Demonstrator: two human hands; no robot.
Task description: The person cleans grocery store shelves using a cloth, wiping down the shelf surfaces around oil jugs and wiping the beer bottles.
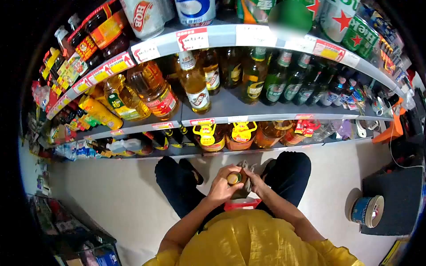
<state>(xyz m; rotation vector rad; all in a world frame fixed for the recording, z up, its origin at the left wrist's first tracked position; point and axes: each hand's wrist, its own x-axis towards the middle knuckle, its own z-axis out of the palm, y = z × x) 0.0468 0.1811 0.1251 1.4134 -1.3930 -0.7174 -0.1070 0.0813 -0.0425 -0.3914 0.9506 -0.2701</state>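
In the head view, my left hand point(220, 185) is wrapped round a bottle with a gold cap point(234, 178), held between my knees and seen from above. My right hand point(258, 182) is closed on a grey-brown cloth point(243, 193) pressed against the bottle's side. Most of the bottle's body is hidden by my fingers and the cloth. Something red point(242, 204) shows just below the cloth, partly covered by my yellow shirt. Ahead of my hands, on the low shelf, stand big jugs with yellow handle tags point(207, 135).
A curved shelf unit point(248, 116) spans the front. Its middle level holds green beer bottles point(276, 82), an amber beer bottle point(195, 84) and oil bottles point(126, 99); cans point(144, 17) stand above. A blue-and-white tub point(366, 211) is at the right, a crate point(75, 226) at lower left.
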